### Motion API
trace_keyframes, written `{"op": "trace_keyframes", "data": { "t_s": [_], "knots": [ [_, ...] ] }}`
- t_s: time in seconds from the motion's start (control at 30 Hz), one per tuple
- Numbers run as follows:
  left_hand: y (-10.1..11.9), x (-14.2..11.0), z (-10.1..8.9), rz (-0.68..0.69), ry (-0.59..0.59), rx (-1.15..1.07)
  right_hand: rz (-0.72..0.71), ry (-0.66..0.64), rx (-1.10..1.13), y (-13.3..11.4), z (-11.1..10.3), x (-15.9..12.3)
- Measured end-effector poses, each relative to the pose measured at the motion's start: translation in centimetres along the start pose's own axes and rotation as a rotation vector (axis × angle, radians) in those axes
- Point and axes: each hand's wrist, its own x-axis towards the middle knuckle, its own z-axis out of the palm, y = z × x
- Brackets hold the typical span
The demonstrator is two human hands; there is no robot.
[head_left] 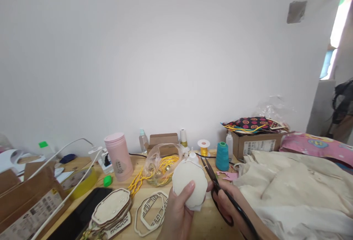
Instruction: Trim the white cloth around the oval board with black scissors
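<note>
My left hand (179,207) is closed around a cream, scallop-edged round piece (190,175) that looks fabric-covered, with the thumb pressed on its face. A thin cord runs across the top of this piece. Black-handled scissors (211,175) are gripped in my right hand (230,199), their blades pointing up beside the piece's right edge. Near the blades is a short thread end, too small to make out fully. Left of my hands lie openwork wooden frames (142,221) and a stack of scalloped plaques (112,205).
Behind my hands are a plastic bag of yellow cords (165,164), a teal thread cone (222,157) and a yellow spool (203,148). A pink canister (119,157) stands left. Cream cloth (292,185) covers the right side, before a cardboard box (259,146).
</note>
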Motion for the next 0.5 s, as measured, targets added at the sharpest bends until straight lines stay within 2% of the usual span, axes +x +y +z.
{"op": "trace_keyframes", "data": {
  "t_s": [0.1,0.23,0.37,0.5],
  "knots": [
    [0.5,0.2,-0.5,0.043,0.043,0.017,0.022,-0.022,-0.003,-0.6,-0.3,0.1],
    [1.1,0.4,-0.6,0.119,0.089,0.012,0.147,-0.083,-0.026,-1.2,-0.2,0.0],
    [1.2,0.5,-0.5,0.117,0.084,-0.006,0.205,-0.102,-0.014,-1.1,0.5,-0.3],
    [0.8,0.5,-0.6,0.099,0.052,-0.013,0.189,-0.088,0.004,-0.5,0.9,-0.2]
  ]
}}
